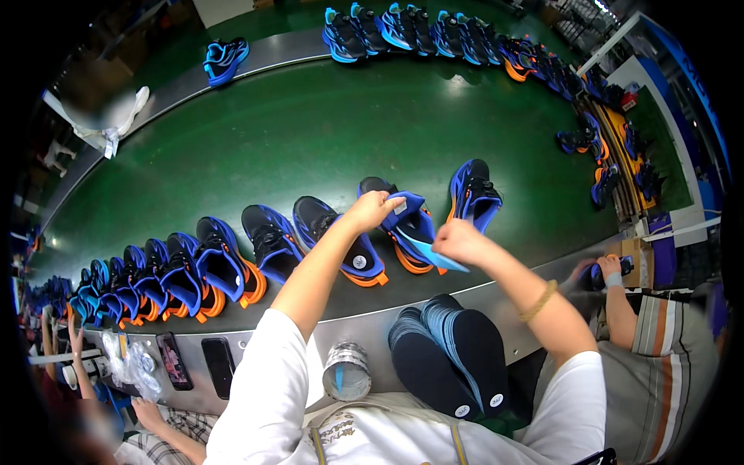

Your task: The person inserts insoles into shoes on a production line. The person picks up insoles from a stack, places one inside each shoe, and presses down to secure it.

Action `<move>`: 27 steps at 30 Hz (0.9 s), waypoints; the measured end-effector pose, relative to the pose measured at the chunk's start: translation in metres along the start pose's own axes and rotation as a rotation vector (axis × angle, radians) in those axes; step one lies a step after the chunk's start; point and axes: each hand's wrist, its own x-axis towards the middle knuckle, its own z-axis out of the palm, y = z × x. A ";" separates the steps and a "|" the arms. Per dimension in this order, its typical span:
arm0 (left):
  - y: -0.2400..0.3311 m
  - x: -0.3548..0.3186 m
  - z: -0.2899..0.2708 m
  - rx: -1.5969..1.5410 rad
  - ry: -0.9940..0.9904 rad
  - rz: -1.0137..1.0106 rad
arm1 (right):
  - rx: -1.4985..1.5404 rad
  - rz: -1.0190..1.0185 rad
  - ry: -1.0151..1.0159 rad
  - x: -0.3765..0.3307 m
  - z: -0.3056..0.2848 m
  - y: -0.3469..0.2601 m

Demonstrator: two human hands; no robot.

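My left hand [372, 211] pinches the tongue of a black and blue sneaker [410, 262] with an orange sole, drawing it up at the shoe's opening. Closed on a light blue insole [425, 251], my right hand [463, 242] holds it at the heel end of that sneaker. The insole's front end is at or inside the opening, partly hidden. Just right stands another blue and black sneaker [471, 186]. To the left, a sneaker [372, 265] shows a round white sticker inside. Two stacks of black and blue insoles [469, 341] lie in front of me.
A row of sneakers [221, 252] runs left along the green belt [271, 132]. More shoes [399, 31] line its far edge. A tin can [347, 372] and two phones [218, 366] rest on the metal ledge. Co-workers' hands show at left and at right [611, 267].
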 end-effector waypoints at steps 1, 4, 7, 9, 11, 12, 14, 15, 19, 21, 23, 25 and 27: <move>0.000 0.002 0.001 0.001 0.008 0.022 | -0.155 -0.049 0.106 0.011 0.017 0.004; 0.004 0.000 0.002 0.039 0.003 0.034 | -0.413 -0.091 0.171 0.038 0.060 0.011; 0.010 -0.003 0.003 0.103 0.039 0.065 | -0.496 -0.153 0.194 0.038 0.065 0.026; 0.003 -0.006 0.002 0.071 0.079 0.065 | -0.525 -0.183 0.239 0.024 0.062 0.012; 0.001 -0.008 0.004 0.020 0.120 0.039 | -0.606 -0.155 0.276 0.008 0.048 -0.010; 0.000 -0.007 0.006 0.010 0.123 0.030 | -0.610 -0.160 0.264 0.010 0.045 -0.011; 0.001 -0.003 0.007 0.012 0.139 0.013 | -0.552 -0.047 -0.058 0.022 0.034 -0.009; 0.003 -0.001 0.009 0.023 0.140 -0.002 | -0.442 -0.072 -0.097 0.026 0.026 -0.008; -0.004 -0.002 0.006 -0.049 0.105 -0.070 | -0.392 -0.157 -0.082 0.038 0.040 0.008; -0.002 -0.004 0.006 -0.029 0.070 -0.041 | -0.465 -0.172 -0.039 0.040 0.051 0.010; 0.002 -0.002 0.007 -0.007 0.066 -0.019 | -0.467 -0.241 0.068 0.060 0.063 0.021; 0.007 0.000 0.008 0.021 0.057 0.006 | -0.560 -0.321 0.222 0.074 0.076 0.033; 0.005 -0.005 0.006 0.104 0.079 0.017 | -0.585 -0.299 0.190 0.071 0.074 0.022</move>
